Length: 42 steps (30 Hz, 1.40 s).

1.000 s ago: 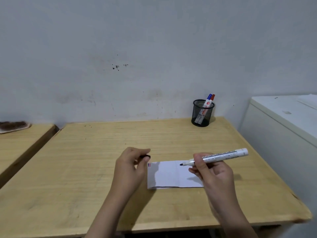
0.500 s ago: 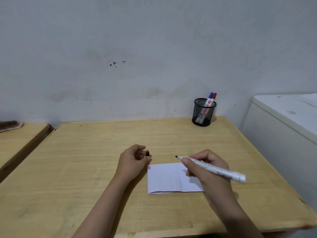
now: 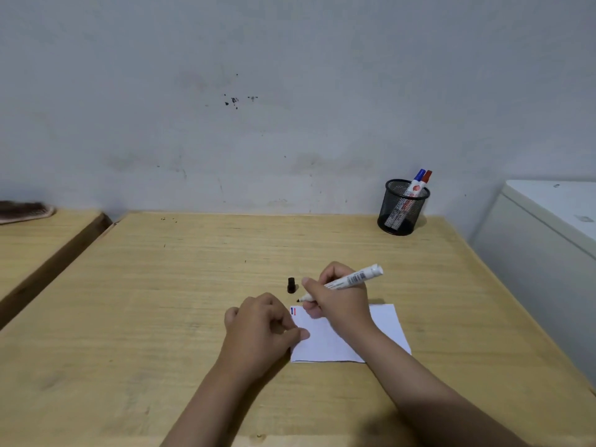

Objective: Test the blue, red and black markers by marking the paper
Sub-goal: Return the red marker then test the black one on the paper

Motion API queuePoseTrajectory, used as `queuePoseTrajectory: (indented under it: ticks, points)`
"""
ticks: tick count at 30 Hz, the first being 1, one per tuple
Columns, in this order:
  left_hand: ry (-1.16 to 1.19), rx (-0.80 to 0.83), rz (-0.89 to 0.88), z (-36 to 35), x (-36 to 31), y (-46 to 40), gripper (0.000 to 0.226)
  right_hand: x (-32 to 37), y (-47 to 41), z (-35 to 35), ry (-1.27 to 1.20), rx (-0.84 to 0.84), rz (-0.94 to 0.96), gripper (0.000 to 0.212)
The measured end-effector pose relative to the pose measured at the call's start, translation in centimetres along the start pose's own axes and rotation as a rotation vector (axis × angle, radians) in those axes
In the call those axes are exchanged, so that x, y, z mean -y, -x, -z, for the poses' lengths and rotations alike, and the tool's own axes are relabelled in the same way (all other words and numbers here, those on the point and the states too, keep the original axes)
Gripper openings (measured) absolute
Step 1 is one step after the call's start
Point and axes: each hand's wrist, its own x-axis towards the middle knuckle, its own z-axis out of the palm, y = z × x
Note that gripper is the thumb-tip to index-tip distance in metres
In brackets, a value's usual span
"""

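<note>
Head view only.

Right hand (image 3: 338,304) wrapped in a writing grip around the black marker (image 3: 346,281), uncapped, barrel tilted up and to the right, tip (image 3: 298,300) pointing left and down. Tip sits just past the top-left corner of the paper (image 3: 354,343); touching the table or hovering just above it, can't tell at this angle. Not over the sheet.

Left hand (image 3: 261,330) curled loosely, knuckles up, fingertips (image 3: 303,333) pressed on the left edge of the paper. Holding nothing visible.

Black cap (image 3: 291,285) standing upright on the table (image 3: 161,301), just beyond the paper's top-left corner, beside the marker tip, apart from both hands.

Paper lying flat near the front of the table, folded look with a crease line along the bottom edge. Short blue and red marks (image 3: 293,311) stacked at the top-left corner. No black mark there yet.

Blue marker (image 3: 419,175) and red marker (image 3: 427,176) capped, leaning together in the black mesh pen cup (image 3: 401,208) at the far right corner of the table, against the wall (image 3: 290,108).

White cabinet (image 3: 548,237) right of the table. Second wooden table (image 3: 38,240) on the left, dark brush-like item (image 3: 25,210) on it, blurred.
</note>
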Motion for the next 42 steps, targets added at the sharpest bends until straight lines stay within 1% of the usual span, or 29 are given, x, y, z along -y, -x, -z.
queuePoseTrajectory:
  ticks: [4,7,11,13,19,25,27,30,33,37,40,41,42]
  points:
    - [0.011,0.039,-0.055,0.3,0.9,0.0,0.013,-0.7,-0.1,0.1,0.078,0.013,0.027,0.037]
    - [-0.004,0.06,-0.082,0.4,1.1,0.0,0.009,-0.9,-0.1,0.1,0.12,0.03,0.041,0.036]
    - [-0.044,0.06,-0.12,0.2,1.3,-0.1,0.022,-1.0,-0.2,0.1,0.151,0.046,0.057,0.033]
    - [-0.06,0.06,-0.133,0.2,1.4,-0.1,0.025,-1.0,-0.2,0.1,0.149,0.052,0.059,0.033]
    - [-0.058,0.052,-0.153,0.3,1.4,0.0,0.024,-1.2,-0.3,0.0,0.176,0.051,0.045,0.032]
    - [-0.027,0.047,-0.154,0.2,1.5,-0.1,0.02,-1.3,-0.6,0.1,0.172,0.084,0.007,0.037]
    - [-0.027,0.049,-0.155,0.2,1.6,-0.1,0.019,-1.3,-0.5,0.2,0.165,0.085,0.005,0.035]
    - [-0.03,0.055,-0.164,0.3,1.7,-0.1,0.018,-1.1,-0.3,0.3,0.105,0.045,0.033,0.032]
    - [-0.047,0.059,-0.173,0.3,1.5,-0.3,0.018,-1.1,-0.5,0.5,-0.026,-0.008,0.045,0.033]
    - [0.07,0.068,-0.125,0.6,0.7,-1.4,0.013,-1.0,-0.8,0.8,-0.187,-0.009,-0.002,0.024]
    - [0.085,0.014,-0.074,0.7,0.2,-2.7,0.008,-0.6,-0.8,1.1,-0.273,0.014,-0.034,0.017]
    - [0.087,-0.014,-0.06,0.7,0.0,-3.1,0.01,-0.4,-0.7,1.3,-0.282,0.012,-0.032,0.016]
    - [0.081,-0.032,-0.062,0.7,-0.1,-3.4,0.016,-0.2,-0.6,1.4,-0.284,0.007,-0.025,0.015]
